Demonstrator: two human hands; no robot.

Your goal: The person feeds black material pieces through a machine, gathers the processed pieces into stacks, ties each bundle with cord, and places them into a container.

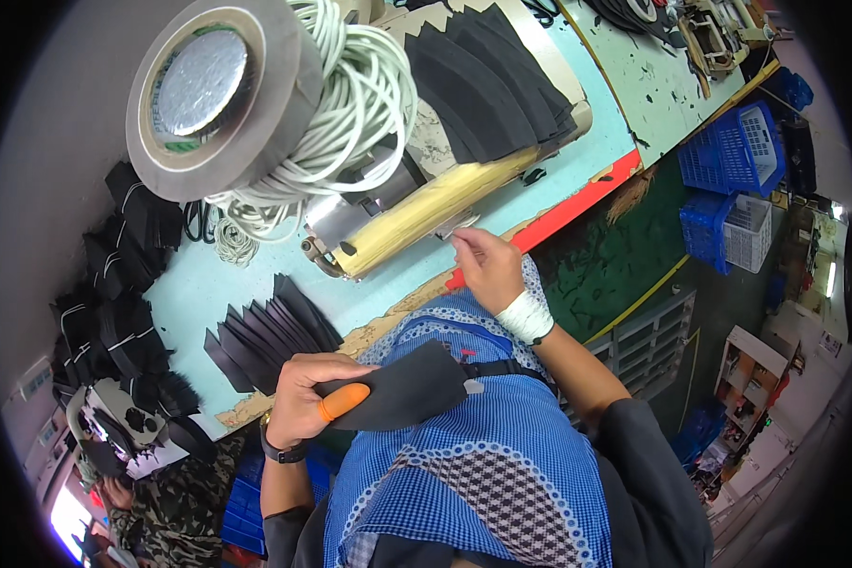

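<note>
My left hand point(305, 396), an orange cover on its thumb, grips a dark, curved flat piece point(412, 388) of fabric or leather in front of my apron. My right hand point(488, 269), white wrapping round its wrist, is closed in a pinch by the table's front edge. Something small and pale shows at its fingertips, too small to name. Just beyond that hand lies a machine point(417, 222) with a yellowish front edge. On its bed rests a fanned stack of black pieces point(488, 80). Another fanned stack of dark pieces point(273, 333) lies on the table, beyond my left hand.
A large reel point(293, 104) and coiled white cord point(379, 90) stand over the machine's left part. Tied black bundles point(128, 322) line the far left. Blue baskets point(729, 151) are at the right. A person in camouflage clothing point(175, 506) is at lower left. The pale table point(194, 284) has a red-edged front.
</note>
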